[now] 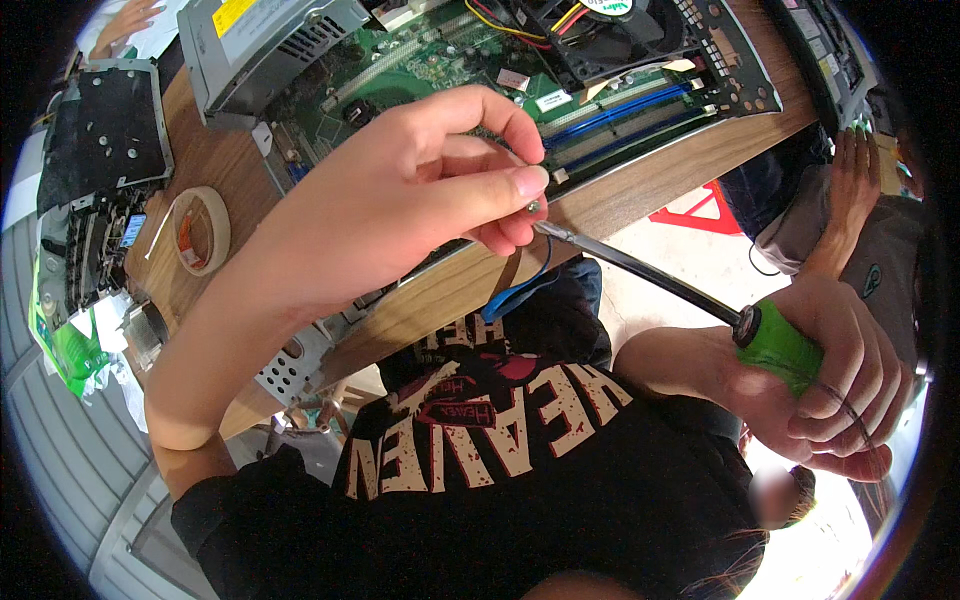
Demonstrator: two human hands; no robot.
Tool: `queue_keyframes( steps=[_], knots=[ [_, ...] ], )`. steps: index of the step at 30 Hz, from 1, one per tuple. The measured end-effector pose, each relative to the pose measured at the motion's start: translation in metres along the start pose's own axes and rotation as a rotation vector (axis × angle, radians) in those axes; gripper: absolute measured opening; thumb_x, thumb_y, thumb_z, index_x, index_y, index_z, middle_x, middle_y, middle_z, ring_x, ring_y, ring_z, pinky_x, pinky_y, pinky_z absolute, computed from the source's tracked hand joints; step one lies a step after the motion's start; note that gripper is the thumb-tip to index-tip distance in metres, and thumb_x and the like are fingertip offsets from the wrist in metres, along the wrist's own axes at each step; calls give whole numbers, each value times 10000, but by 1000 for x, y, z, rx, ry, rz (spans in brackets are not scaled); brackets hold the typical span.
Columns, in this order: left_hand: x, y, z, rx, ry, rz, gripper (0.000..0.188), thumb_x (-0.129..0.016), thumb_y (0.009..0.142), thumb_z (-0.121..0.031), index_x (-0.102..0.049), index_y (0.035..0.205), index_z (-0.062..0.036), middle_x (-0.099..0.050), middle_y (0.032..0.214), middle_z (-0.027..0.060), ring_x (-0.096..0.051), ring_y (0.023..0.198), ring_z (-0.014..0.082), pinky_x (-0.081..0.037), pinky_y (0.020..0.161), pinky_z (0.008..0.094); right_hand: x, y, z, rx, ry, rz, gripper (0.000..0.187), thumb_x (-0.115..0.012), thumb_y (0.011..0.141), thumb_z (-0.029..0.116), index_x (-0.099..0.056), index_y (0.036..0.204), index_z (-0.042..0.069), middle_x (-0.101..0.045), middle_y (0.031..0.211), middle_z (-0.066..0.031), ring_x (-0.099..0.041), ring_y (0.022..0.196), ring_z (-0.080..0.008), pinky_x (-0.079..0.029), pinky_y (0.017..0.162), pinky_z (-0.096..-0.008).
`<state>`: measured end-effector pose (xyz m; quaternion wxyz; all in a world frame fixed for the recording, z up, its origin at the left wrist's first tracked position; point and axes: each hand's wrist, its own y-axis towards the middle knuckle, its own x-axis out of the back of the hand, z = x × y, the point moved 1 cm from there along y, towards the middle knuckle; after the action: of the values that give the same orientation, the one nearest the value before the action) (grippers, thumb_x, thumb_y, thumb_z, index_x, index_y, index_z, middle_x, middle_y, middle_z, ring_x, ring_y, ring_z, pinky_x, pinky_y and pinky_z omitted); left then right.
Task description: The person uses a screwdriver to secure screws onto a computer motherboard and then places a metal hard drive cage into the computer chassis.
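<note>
Wooden table (690, 160), yellow label (234, 14), pale shirt lettering (505, 440), left hand (425, 190) pinching screw (533, 207), right hand (840, 375) clamped around screwdriver (655, 278)

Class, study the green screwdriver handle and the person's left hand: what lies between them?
In the head view, the screwdriver's metal shaft runs from the green handle toward the left hand, its tip beside a small metal piece held there.
</note>
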<state>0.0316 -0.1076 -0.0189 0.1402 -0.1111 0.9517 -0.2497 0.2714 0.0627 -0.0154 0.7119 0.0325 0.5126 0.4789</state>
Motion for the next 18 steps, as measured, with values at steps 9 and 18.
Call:
queue_keyframes(
  steps=[9, 18],
  knots=[
    [-3, 1, 4, -19, -53, -2, 135, -576, 880, -131, -485, 948, -57, -557, 822, 39, -523, 721, 87, -441, 639, 223, -3, 4, -16, 48, -31, 0, 303, -632, 812, 394, -482, 685, 163, -478, 546, 56, -471, 482, -58, -401, 513, -228],
    [-12, -11, 2, 1, -55, -220, 163, -592, 869, -116, -452, 931, -59, -586, 791, 57, -554, 669, 93, -462, 628, 231, -23, 18, -49, 276, -101, 106, 296, -624, 826, 349, -462, 664, 161, -464, 514, 43, -459, 443, -71, -399, 464, -233]
  ],
)
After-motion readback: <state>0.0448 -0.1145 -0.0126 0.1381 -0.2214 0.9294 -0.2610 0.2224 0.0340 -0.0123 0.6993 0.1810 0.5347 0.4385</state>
